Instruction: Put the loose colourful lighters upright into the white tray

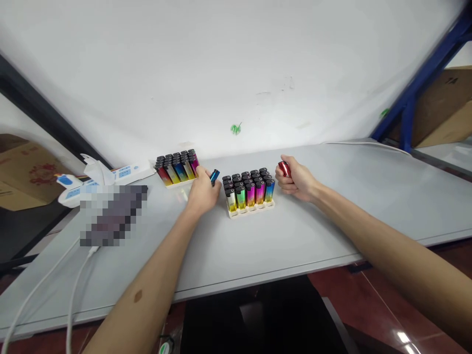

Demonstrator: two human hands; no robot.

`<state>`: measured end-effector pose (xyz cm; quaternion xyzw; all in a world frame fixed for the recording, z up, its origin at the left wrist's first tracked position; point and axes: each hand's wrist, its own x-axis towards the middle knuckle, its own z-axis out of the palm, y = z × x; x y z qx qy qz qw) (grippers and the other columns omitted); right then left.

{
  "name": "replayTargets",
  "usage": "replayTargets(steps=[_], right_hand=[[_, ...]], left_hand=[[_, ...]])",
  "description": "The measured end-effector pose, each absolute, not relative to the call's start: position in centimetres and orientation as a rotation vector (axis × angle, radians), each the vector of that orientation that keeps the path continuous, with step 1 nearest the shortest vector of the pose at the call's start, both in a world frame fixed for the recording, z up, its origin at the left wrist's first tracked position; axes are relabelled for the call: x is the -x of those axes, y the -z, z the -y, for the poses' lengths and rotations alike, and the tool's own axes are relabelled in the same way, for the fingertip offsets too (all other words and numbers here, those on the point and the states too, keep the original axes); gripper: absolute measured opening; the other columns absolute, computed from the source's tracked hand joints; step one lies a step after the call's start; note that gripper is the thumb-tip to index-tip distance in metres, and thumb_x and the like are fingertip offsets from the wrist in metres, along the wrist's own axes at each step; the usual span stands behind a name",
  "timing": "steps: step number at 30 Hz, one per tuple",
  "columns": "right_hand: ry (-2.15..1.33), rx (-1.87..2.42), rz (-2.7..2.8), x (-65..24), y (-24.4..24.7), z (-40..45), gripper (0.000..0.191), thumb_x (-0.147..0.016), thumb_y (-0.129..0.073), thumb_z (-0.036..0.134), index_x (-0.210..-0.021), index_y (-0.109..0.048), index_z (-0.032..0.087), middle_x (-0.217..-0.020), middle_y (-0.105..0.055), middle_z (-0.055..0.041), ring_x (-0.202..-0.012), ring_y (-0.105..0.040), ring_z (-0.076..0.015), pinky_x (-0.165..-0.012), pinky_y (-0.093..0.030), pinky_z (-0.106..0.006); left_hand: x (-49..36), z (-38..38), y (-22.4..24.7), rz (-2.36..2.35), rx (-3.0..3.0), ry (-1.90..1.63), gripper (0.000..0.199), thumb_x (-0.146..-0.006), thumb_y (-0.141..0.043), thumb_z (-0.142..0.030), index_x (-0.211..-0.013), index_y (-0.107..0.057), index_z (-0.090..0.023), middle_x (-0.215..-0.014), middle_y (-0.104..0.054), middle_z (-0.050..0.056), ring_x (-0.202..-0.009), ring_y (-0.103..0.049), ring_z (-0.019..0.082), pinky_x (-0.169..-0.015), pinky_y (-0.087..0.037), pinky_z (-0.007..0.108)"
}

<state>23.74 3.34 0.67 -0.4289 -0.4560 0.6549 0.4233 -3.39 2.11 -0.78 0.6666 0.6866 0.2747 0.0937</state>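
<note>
My left hand [203, 191] is closed around a blue lighter [214, 176], whose end sticks out above the fingers. In my right hand [295, 178] I grip a red lighter [284, 168], partly covered by the fingers. Between the two hands stands a white tray [252, 211] with several upright lighters [250, 194] in rows, black tops up, in yellow, green, pink and blue. Its front edge shows bare slots. Behind my left hand is a second group of upright lighters [178, 172] in a similar tray [180, 183].
At the left lie a white power strip [127, 172] with plugs, a blurred-out dark device [114, 216] and white cables [73, 290]. The wall [236, 73] rises behind the table [236, 250]. Cardboard boxes [438, 108] and a blue frame [407, 118] stand at the right.
</note>
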Motion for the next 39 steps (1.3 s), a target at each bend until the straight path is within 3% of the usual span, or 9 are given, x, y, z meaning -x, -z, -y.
replayTargets(steps=[9,14,20,27,34,37,39], right_hand=[[-1.571,1.192,1.234,-23.2,-0.9,-2.9,0.032,-0.091,-0.038,0.039,-0.064,-0.039,0.023,-0.047,-0.020,0.0082,-0.040,-0.010,-0.0074,-0.037,-0.009,-0.022],[-1.579,1.189,1.265,-22.9,-0.5,-2.7,0.033,-0.092,-0.040,0.042,-0.066,-0.041,0.023,-0.048,-0.022,0.0081,-0.040,-0.011,-0.0071,-0.037,-0.010,-0.021],[-1.581,1.159,1.215,-22.8,-0.5,-2.7,0.046,-0.097,-0.038,0.057,-0.067,-0.042,0.023,-0.048,-0.021,0.0088,-0.040,-0.011,-0.0069,-0.037,-0.011,-0.021],[-1.506,1.170,1.192,-22.8,-0.9,-2.7,0.030,-0.092,-0.039,0.038,-0.066,-0.043,0.023,-0.046,-0.023,0.0076,-0.039,-0.013,-0.0077,-0.037,-0.011,-0.022],[-1.505,1.190,1.229,-22.7,-1.0,-2.3,0.036,-0.098,-0.033,0.041,-0.075,-0.053,0.021,-0.047,-0.024,0.0083,-0.040,-0.012,-0.0080,-0.039,-0.012,-0.023],[-1.448,1.098,1.275,-22.8,-1.0,-2.3,0.041,-0.101,-0.034,0.047,-0.081,-0.058,0.020,-0.053,-0.031,0.0067,-0.041,-0.020,-0.0082,-0.040,-0.018,-0.023],[-1.376,1.033,1.337,-23.1,-1.3,-2.3,0.039,-0.100,-0.042,0.051,-0.087,-0.061,0.019,-0.061,-0.042,0.0038,-0.045,-0.035,-0.0091,-0.042,-0.028,-0.024]], left_hand=[[2.8,-2.2,0.5,-1.817,-1.824,-1.075,0.021,-0.090,-0.052,-0.018,-0.097,-0.034,-0.025,-0.080,-0.052,-0.003,-0.067,-0.052,0.015,-0.070,-0.042,0.029],[2.8,-2.1,0.4,-1.846,-1.827,-1.077,0.019,-0.089,-0.053,-0.019,-0.099,-0.038,-0.024,-0.084,-0.057,-0.001,-0.072,-0.057,0.017,-0.076,-0.045,0.032],[3.0,-2.1,0.6,-1.801,-1.887,-1.045,0.012,-0.091,-0.050,-0.021,-0.101,-0.046,-0.024,-0.092,-0.065,0.002,-0.082,-0.062,0.020,-0.080,-0.047,0.034],[2.9,-1.8,0.5,-1.768,-1.920,-1.020,0.016,-0.091,-0.053,-0.025,-0.105,-0.060,-0.023,-0.099,-0.072,0.004,-0.086,-0.065,0.021,-0.075,-0.046,0.032],[3.0,-1.9,0.4,-1.763,-1.926,-1.035,0.027,-0.091,-0.050,-0.023,-0.114,-0.063,-0.022,-0.104,-0.073,0.005,-0.087,-0.065,0.021,-0.080,-0.048,0.033],[3.0,-1.9,0.4,-1.763,-1.941,-1.051,0.030,-0.090,-0.050,-0.022,-0.116,-0.064,-0.021,-0.108,-0.072,0.006,-0.091,-0.065,0.021,-0.084,-0.048,0.034],[2.9,-1.8,0.3,-1.769,-1.950,-1.049,0.032,-0.089,-0.049,-0.021,-0.118,-0.063,-0.021,-0.104,-0.072,0.006,-0.085,-0.064,0.020,-0.082,-0.047,0.033]])
